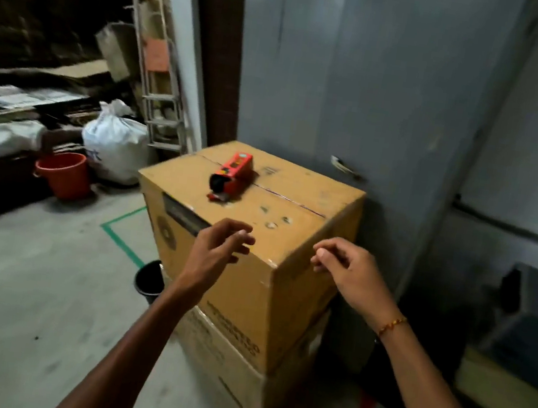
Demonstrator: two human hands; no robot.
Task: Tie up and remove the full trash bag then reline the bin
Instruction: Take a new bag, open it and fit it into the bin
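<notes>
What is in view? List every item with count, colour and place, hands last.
Boxes: two, brown, stacked, centre.
Carton: one, red, on top box.
Small bin: one, black, floor, left of boxes.
Bucket: one, orange, floor, left.
Sack: one, white, behind bucket.
Ladder: one, pale metal, leaning behind sack.
Cabinet: one, grey, behind boxes.
Left hand: empty, over top box's near edge.
Right hand: empty, beside box corner.
</notes>
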